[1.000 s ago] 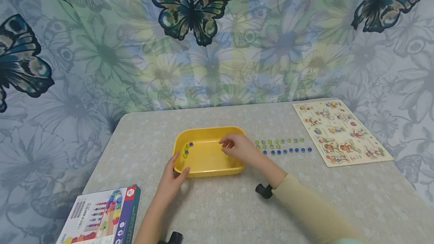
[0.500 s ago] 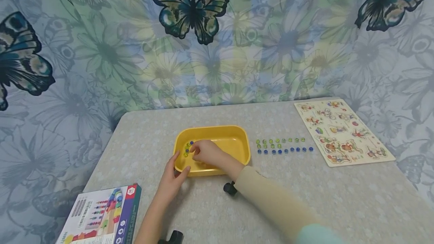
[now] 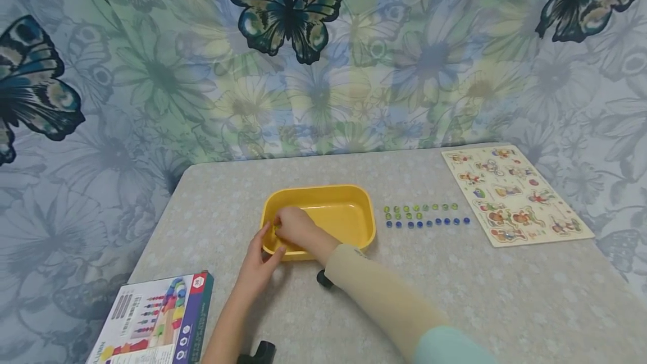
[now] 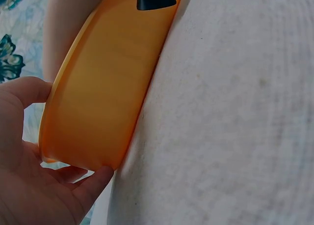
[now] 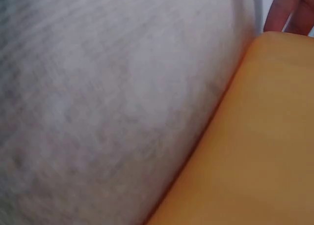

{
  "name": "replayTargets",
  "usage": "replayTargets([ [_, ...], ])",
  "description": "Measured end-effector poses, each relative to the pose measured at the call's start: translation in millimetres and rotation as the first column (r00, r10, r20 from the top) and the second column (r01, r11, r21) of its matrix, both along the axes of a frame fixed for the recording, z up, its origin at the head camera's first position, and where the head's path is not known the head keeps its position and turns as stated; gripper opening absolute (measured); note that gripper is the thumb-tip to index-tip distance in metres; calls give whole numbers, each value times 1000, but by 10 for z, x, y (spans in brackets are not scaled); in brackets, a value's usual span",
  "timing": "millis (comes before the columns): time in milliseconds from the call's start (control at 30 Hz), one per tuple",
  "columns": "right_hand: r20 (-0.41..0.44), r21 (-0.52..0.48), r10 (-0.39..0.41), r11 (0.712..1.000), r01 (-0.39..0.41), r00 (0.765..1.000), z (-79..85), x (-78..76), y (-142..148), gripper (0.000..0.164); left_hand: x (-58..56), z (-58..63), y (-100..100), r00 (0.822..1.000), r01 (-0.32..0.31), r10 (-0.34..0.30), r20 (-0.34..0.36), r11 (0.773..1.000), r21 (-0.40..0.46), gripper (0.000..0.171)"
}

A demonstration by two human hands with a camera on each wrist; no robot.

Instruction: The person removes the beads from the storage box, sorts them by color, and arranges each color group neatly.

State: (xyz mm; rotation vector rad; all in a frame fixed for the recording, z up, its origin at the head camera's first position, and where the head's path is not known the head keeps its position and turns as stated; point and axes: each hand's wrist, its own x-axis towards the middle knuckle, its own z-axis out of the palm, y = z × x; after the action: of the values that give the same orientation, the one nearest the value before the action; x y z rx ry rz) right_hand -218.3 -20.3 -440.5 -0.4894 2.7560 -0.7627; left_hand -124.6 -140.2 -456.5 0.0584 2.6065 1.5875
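Note:
A yellow plastic tray (image 3: 343, 219) sits on the table. My left hand (image 3: 256, 267) grips its near left corner; in the left wrist view the thumb is at the rim and other fingers (image 4: 100, 183) touch the end wall. My right hand (image 3: 298, 228) reaches into the left end of the tray, fingers bent downward. A bit of yellow-green bead (image 3: 276, 228) shows at its fingertips; whether they pinch it is unclear, and the hand covers the other beads there. Right of the tray lie small yellow-green beads (image 3: 426, 207) in two rows and a row of blue beads (image 3: 429, 223).
A board with cartoon pictures (image 3: 515, 195) lies at the right rear. A printed toy box (image 3: 151, 319) is at the near left. Behind the table hangs a butterfly-patterned cloth (image 3: 323, 100).
My right hand has moved left across the tray, from its right end to the beads at the left end. My left hand stays on the tray corner.

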Motion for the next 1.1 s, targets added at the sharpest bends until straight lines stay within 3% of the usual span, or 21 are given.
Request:
replayTargets([
  [300,-44,55,46,998,-43,998,0,-7,-21,8,6,17,-1,1000,-7,7,10,1000,-6,73],
  [600,-14,-68,65,995,-66,998,88,39,240,9,6,5,9,999,-14,13,37,1000,4,72],
  [833,-20,-212,68,975,-71,997,386,129,815,10,5,17,48,997,-28,28,73,1000,-4,71],
  [967,-48,-268,29,962,-41,998,502,208,1268,9,14,23,56,996,-35,36,80,999,-10,72],
  [1100,-74,-292,-57,956,33,996,512,255,1762,11,22,20,46,995,-43,44,86,999,-13,72],
])
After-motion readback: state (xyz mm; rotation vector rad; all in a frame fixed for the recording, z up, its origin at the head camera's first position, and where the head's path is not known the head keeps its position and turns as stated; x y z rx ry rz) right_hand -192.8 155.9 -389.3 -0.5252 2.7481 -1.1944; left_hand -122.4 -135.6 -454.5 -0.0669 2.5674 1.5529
